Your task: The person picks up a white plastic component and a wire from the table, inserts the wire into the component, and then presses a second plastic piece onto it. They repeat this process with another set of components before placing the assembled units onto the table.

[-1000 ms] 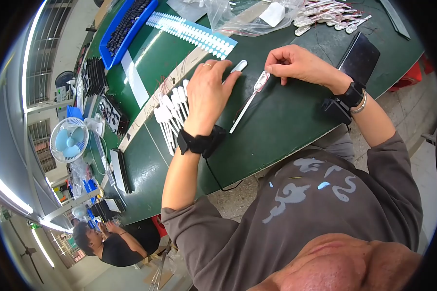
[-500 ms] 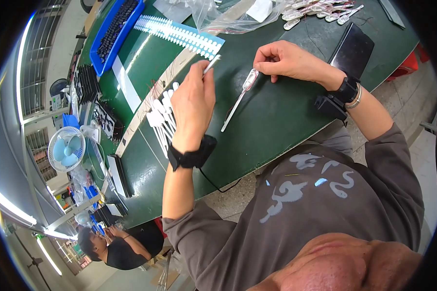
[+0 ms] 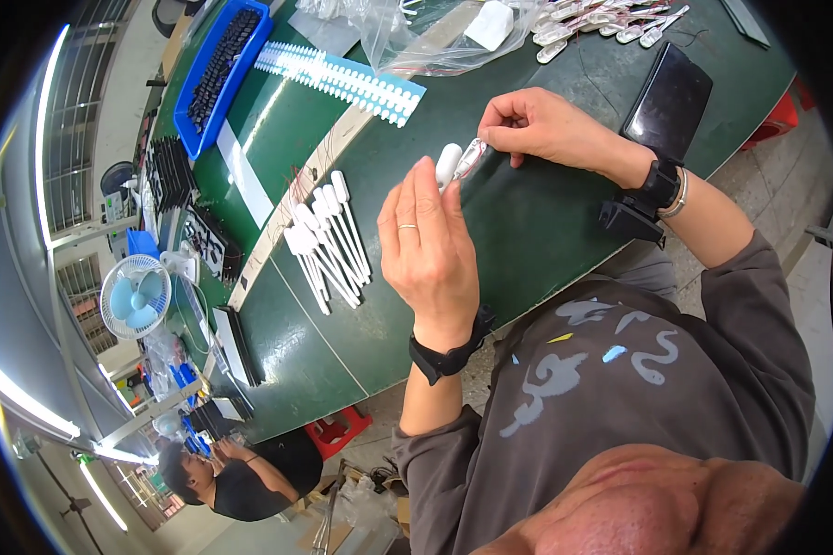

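Observation:
Between the fingers of my left hand (image 3: 430, 245) is a smooth white paddle-shaped plastic shell (image 3: 448, 165), its rounded end upward. My right hand (image 3: 548, 129) pinches the tip of a matching open half (image 3: 471, 159), in which thin reddish wires show. The two pieces are side by side, close together over the green table; whether they touch I cannot tell. My left fingers hide their lower stems. Left of that hand, several closed white paddle-shaped pieces (image 3: 329, 242) lie in a loose fan.
Wired open halves (image 3: 611, 26) are heaped at the far right, near a black phone (image 3: 668, 102). A clear plastic bag (image 3: 407, 51), a blue sheet of white stickers (image 3: 342, 81) and a blue bin (image 3: 200, 145) of black parts lie farther back. Another person (image 3: 259, 476) sits at lower left.
My left hand has come right from beside the white pieces, bringing the shell up to the wired half. My right hand keeps its pinch, nearly in place.

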Demonstrator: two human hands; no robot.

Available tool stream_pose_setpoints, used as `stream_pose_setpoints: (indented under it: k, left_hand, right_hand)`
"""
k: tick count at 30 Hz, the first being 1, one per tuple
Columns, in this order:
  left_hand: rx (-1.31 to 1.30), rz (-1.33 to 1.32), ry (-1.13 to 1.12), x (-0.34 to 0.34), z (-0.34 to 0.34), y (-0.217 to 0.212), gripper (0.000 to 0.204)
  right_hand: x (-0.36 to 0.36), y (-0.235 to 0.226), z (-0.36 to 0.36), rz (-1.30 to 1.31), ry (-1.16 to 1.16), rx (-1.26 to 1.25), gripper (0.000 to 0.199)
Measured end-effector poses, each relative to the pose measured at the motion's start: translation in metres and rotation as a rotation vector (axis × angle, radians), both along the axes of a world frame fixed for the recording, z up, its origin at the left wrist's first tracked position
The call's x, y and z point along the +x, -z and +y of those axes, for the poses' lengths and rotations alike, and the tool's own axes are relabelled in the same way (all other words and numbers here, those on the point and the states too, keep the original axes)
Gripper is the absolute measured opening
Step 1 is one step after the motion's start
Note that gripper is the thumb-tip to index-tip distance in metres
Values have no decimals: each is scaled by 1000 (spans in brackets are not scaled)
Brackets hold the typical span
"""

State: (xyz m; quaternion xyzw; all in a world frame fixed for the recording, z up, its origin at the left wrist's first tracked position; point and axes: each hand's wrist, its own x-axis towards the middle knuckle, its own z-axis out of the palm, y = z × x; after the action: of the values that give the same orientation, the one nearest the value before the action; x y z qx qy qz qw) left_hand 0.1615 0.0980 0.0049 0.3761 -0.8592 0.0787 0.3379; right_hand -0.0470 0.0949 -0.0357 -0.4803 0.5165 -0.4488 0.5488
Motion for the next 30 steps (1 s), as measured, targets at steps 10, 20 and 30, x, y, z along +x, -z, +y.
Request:
stream_pose_setpoints:
  k: [10, 20, 30]
  left_hand:
    - [123, -84, 53, -9, -5, 11, 31]
    - [236, -102, 56, -9, -10, 20, 31]
    - [286, -111, 40, -8, -12, 23, 30]
  right_hand:
    - [1, -8, 2, 3, -17, 42, 24]
    - [-3, -4, 1, -39, -9, 54, 24]
    - [-2, -3, 1, -30, -9, 51, 22]
